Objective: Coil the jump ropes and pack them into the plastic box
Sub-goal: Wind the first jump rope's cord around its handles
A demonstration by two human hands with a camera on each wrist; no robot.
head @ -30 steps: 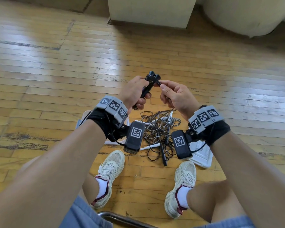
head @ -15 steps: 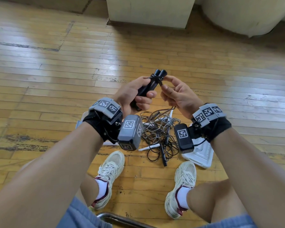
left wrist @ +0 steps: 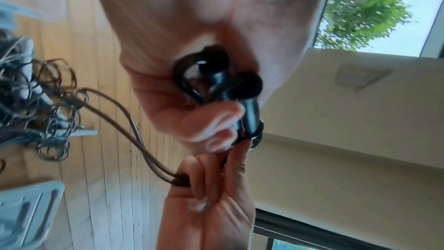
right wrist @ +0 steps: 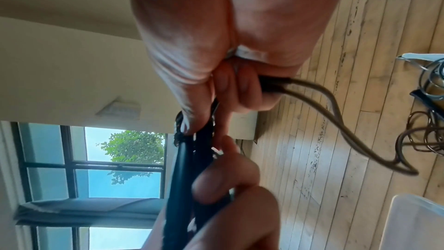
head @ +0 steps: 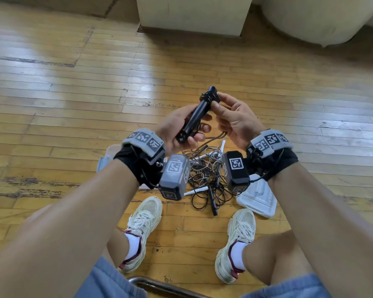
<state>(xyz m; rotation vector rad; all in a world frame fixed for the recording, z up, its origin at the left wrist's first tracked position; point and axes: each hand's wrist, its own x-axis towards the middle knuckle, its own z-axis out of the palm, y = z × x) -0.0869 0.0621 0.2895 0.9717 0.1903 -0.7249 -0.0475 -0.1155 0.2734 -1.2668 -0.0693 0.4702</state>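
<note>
My left hand (head: 190,130) grips a pair of black jump rope handles (head: 194,117) held side by side, tilted up and away from me. Several turns of dark cord (head: 209,96) wrap their upper end. My right hand (head: 216,102) pinches that cord at the handle tops, and its curled lower fingers hold two strands (right wrist: 312,90). The strands (left wrist: 134,130) hang down to a tangled pile of ropes (head: 205,168) on the floor. The plastic box (head: 106,158) lies under my left wrist, mostly hidden.
A white lid (head: 256,198) lies on the wooden floor by my right foot (head: 237,239). My left foot (head: 142,229) is near the pile. White and black loose handles stick out of the tangle. A pale block (head: 192,14) stands further off.
The left hand has turned the handle pair more upright and edge-on. The right hand has moved round the handle tops with the cord. Both hands sit slightly lower and closer to me.
</note>
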